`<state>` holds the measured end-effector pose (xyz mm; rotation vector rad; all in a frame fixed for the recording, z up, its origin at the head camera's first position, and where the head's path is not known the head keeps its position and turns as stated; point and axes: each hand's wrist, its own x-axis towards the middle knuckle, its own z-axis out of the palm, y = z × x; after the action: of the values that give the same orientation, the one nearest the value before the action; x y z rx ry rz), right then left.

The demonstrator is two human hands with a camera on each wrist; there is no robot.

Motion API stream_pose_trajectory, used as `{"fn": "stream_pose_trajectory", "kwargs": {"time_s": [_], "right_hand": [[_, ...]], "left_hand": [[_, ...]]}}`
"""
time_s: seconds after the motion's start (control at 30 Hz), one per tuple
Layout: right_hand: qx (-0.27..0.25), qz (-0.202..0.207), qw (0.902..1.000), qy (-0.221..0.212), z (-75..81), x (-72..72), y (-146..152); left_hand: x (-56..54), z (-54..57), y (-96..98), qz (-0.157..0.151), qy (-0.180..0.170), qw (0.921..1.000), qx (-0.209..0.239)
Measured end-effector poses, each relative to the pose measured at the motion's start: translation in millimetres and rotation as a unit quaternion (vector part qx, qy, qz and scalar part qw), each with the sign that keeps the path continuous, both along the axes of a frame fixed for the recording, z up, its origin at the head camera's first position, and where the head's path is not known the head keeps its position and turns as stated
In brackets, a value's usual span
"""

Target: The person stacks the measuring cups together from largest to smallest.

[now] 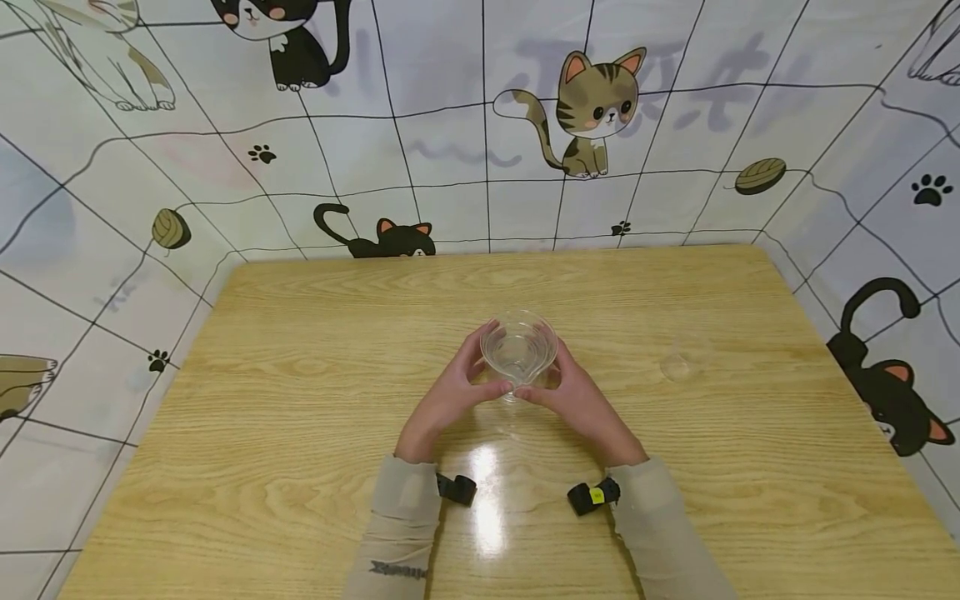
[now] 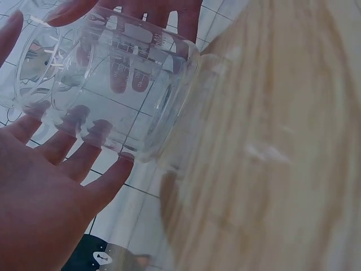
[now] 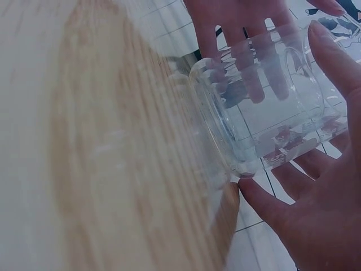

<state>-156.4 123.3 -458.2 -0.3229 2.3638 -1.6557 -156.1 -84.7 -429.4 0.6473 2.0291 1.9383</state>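
Observation:
A clear beaker (image 1: 519, 354) with printed measuring marks is upright between both hands near the middle of the table. Its pouring lip faces the person. My left hand (image 1: 459, 385) grips its left side, fingers around the wall and thumb at the near rim. From the other side my right hand (image 1: 576, 393) holds it the same way, the two thumbs almost meeting. In the left wrist view the beaker (image 2: 127, 84) has its base close to the tabletop; whether they touch I cannot tell. Curved lines show inside the beaker (image 3: 265, 107), but a second vessel there cannot be made out.
A faint, clear round object (image 1: 681, 365) stands on the wooden table (image 1: 300, 433) to the right of the hands; its kind is hard to tell. Cloth walls (image 1: 450, 150) printed with cats and grid lines enclose the table's back and sides.

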Motion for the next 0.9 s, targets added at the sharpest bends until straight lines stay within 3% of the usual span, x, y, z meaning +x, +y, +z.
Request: {"fn": "stream_pose_trajectory", "kwargs": {"time_s": [0.4,0.7,0.9], "right_hand": [[0.012,0.001,0.9999,-0.007,30.9,11.4,-4.8],[0.019,-0.004,0.9998,-0.002,6.3,2.3,-1.2],[0.018,-0.006,0.9997,0.018,-1.0,-0.4,-1.0]], "left_hand": [[-1.9,-3.7,0.4,-0.004,-0.028,0.9996,0.009],[-3.8,-9.3,1.8,-0.009,-0.013,0.9990,0.041],[-4.9,-11.8,1.9,-0.009,-0.012,0.9994,0.031]]}}
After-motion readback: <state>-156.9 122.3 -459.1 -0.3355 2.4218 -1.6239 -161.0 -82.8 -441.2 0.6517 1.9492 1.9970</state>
